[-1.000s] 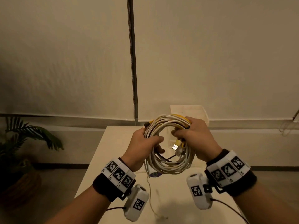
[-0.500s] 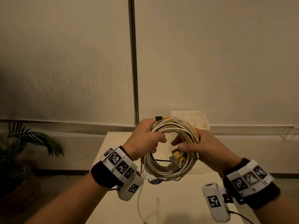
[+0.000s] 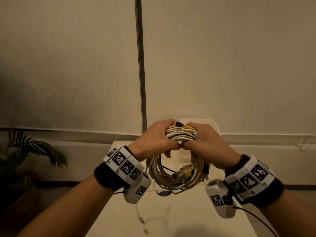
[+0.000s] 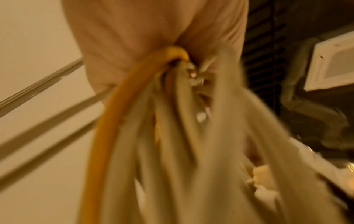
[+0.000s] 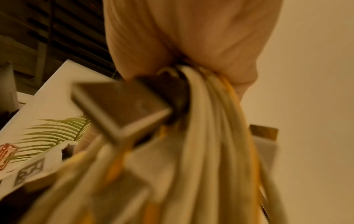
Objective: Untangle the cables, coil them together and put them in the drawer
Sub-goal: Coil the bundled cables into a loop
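A round coil of white and yellow cables (image 3: 177, 182) hangs in the air above the white table (image 3: 171, 218). My left hand (image 3: 153, 141) grips the top of the coil from the left. My right hand (image 3: 206, 142) grips the top from the right, thumbs nearly touching. A black-and-yellow plug (image 3: 180, 124) sticks out on top between the hands. Loose plugs (image 3: 183, 174) dangle inside the loop. In the left wrist view a yellow cable (image 4: 107, 124) and white strands run out of the palm. In the right wrist view a metal USB plug (image 5: 118, 104) juts from the bundle (image 5: 210, 136). No drawer is visible.
A pale box (image 3: 205, 124) stands at the table's far edge behind the hands. One thin white cable end (image 3: 140, 218) trails on the table below the coil. A potted plant (image 3: 25, 156) sits on the floor at the left. A plain wall stands ahead.
Both hands have slid up to the top of the coil and come together. The coil now hangs down from them instead of being held at its sides.
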